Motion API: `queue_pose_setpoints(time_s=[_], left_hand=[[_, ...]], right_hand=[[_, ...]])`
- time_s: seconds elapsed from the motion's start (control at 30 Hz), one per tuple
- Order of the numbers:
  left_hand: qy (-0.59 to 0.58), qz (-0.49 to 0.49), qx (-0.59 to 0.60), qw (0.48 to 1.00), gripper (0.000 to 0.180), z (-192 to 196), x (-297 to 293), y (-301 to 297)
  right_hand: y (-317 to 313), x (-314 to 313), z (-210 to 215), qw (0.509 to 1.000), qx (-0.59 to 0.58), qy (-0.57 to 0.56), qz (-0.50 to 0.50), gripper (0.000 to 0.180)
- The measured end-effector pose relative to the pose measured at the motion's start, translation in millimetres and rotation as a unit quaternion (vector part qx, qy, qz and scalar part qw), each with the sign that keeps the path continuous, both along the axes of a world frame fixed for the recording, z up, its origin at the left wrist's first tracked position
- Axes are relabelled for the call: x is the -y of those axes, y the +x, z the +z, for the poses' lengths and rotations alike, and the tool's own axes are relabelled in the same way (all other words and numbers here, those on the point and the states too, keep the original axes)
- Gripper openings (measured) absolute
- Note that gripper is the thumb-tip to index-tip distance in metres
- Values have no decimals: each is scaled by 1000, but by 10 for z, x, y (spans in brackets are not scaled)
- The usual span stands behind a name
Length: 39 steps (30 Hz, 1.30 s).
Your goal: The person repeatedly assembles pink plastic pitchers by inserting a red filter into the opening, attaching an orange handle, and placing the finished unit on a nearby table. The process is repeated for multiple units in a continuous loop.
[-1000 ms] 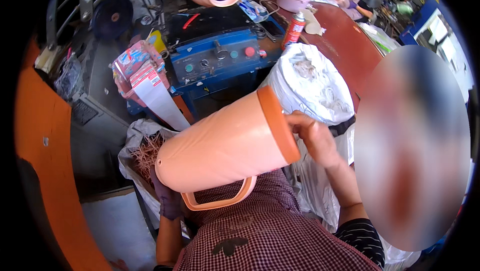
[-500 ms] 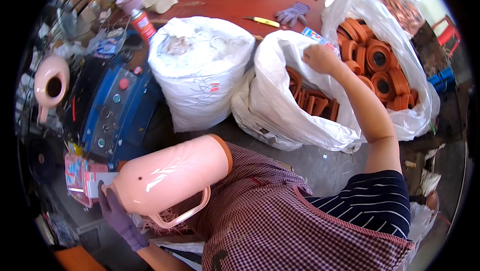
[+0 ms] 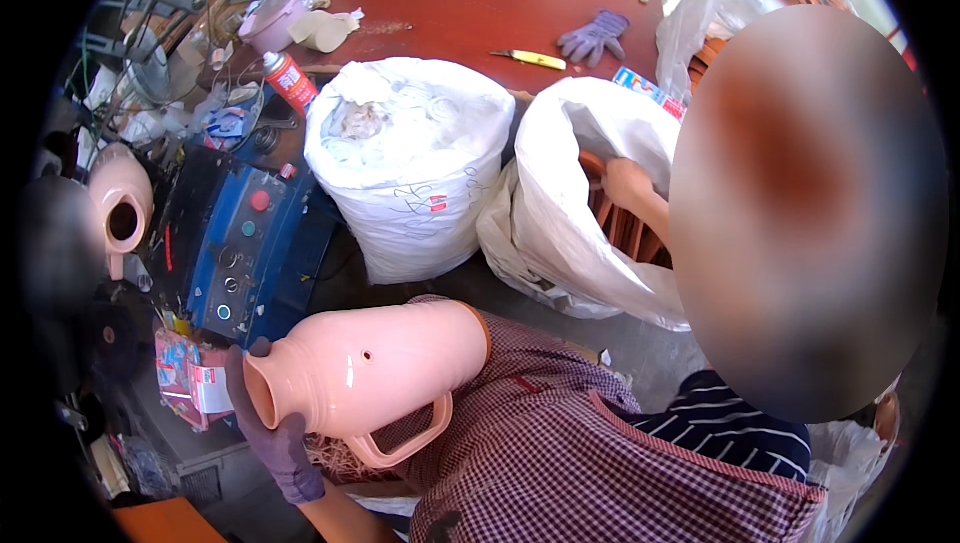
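My left hand (image 3: 275,443), in a purple-grey glove, grips the mouth end of a pink thermos jug casing (image 3: 385,358). The casing lies on its side across my checked apron, handle toward me, with a small hole in its wall. An orange-brown ring (image 3: 481,331) edges its far right end. My bare right hand (image 3: 627,186) is down inside a white sack (image 3: 545,233), touching orange-brown plastic parts (image 3: 640,235). Its fingertips are hidden among them, so whether it holds one is unclear.
Another white sack (image 3: 400,213) holds clear plastic pieces. On the red table (image 3: 440,3) lie a purple glove (image 3: 593,38) and a yellow-handled cutter (image 3: 535,59). A second pink casing (image 3: 122,193) and a blue control box (image 3: 240,243) stand left. A blurred oval covers the right side.
My right hand has gone from above the sack's rim down among the orange-brown parts. The pink casing has turned in my left hand, and its open mouth now shows.
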<state>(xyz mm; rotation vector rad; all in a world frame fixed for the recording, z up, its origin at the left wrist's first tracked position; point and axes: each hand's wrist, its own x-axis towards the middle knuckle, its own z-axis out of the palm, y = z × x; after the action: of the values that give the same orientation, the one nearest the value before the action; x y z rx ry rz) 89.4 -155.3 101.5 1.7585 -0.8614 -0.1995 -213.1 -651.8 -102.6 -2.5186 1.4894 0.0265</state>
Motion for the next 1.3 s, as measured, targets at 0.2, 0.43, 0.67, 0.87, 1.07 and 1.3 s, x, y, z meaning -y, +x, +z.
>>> queue_pose_setpoints(time_s=[0.2,0.43,0.67,0.87,1.07,1.3], left_hand=[[-123,86,-29,988,97,-231,196,-211],[-80,128,63,986,103,-11,270,-465],[-28,173,88,981,104,-8,36,-665],[-19,138,103,985,102,2,40,-723],[-14,32,162,986,98,58,175,-735],[-21,-58,137,989,91,350,408,-691]], right_hand=[[104,-756,2121,908,378,-117,135,27],[1324,-1631,2517,643,710,252,138,26],[2363,-2265,1989,475,695,527,117,34],[2438,-2505,1808,522,614,585,91,23],[2119,-2742,1724,578,485,648,103,28],[2074,-2449,1778,504,461,728,66,42]])
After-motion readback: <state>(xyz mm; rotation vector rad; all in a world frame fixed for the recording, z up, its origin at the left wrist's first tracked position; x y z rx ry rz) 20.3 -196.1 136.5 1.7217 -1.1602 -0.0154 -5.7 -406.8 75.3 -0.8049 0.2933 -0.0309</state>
